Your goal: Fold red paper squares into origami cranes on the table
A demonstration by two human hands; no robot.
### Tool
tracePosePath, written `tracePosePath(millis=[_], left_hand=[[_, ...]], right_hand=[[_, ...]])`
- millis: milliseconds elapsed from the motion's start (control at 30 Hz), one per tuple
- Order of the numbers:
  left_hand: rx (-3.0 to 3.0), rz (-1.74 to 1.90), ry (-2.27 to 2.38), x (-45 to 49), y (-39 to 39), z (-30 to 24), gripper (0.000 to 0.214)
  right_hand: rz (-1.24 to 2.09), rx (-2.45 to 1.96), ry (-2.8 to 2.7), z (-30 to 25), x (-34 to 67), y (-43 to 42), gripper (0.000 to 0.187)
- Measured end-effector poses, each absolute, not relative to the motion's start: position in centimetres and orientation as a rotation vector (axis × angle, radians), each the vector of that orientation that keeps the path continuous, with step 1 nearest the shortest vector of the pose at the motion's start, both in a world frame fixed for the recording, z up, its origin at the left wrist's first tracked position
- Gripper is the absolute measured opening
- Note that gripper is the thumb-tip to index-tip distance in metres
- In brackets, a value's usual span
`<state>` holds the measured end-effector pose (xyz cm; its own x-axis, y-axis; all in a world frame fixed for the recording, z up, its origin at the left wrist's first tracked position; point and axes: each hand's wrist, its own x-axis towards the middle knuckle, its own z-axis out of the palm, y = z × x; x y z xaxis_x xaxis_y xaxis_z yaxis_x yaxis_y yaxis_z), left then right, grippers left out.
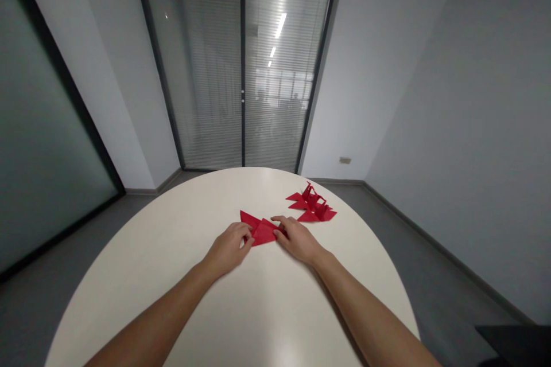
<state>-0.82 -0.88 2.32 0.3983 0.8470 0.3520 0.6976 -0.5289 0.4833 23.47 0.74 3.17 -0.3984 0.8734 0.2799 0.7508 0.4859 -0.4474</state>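
A partly folded piece of red origami paper (263,231) lies on the white table between my two hands. One pointed flap sticks up toward its far left. My left hand (232,245) pinches the paper's left side, thumb and fingers curled together at the edge. On the right side, my right hand (298,238) grips the paper's edge between thumb and fingers, with the index finger stretched along the top. The fingertips cover both side corners of the paper. Beyond my right hand stand several folded red paper cranes (313,205), bunched close together.
The round white table (172,275) has a curved edge on the left, far and right sides. Past it are a glass door with blinds (275,126) and grey walls. A dark object (516,344) shows at the lower right, off the table.
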Motion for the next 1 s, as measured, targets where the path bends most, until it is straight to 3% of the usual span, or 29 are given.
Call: tracePosePath(millis=[100, 267, 600, 800, 1000], left_hand=[[2.398, 0.825, 1.414, -0.7, -0.8, 2.0, 0.009], [2.49, 0.756, 1.386, -0.7, -0.9, 2.4, 0.035], [2.691, 0.576, 1.382, -0.4, -1.4, 3.2, 0.032], [2.731, 0.595, 1.354, -0.6, -0.9, 2.4, 0.031], [2.747, 0.555, 1.365, -0.8, -0.9, 2.3, 0.035]], right_hand=[[0.347, -1.329, -2.272, 3.3, 23.6, 0.7, 0.038], [0.316, -1.264, -2.372, 3.7, 24.6, 0.7, 0.039], [0.101, -1.221, -2.518, 5.4, 23.1, -0.4, 0.043], [0.482, -1.181, -2.698, 3.9, 20.3, -2.1, 0.077], [0.614, -1.502, -2.65, 4.3, 22.2, -1.3, 0.088]])
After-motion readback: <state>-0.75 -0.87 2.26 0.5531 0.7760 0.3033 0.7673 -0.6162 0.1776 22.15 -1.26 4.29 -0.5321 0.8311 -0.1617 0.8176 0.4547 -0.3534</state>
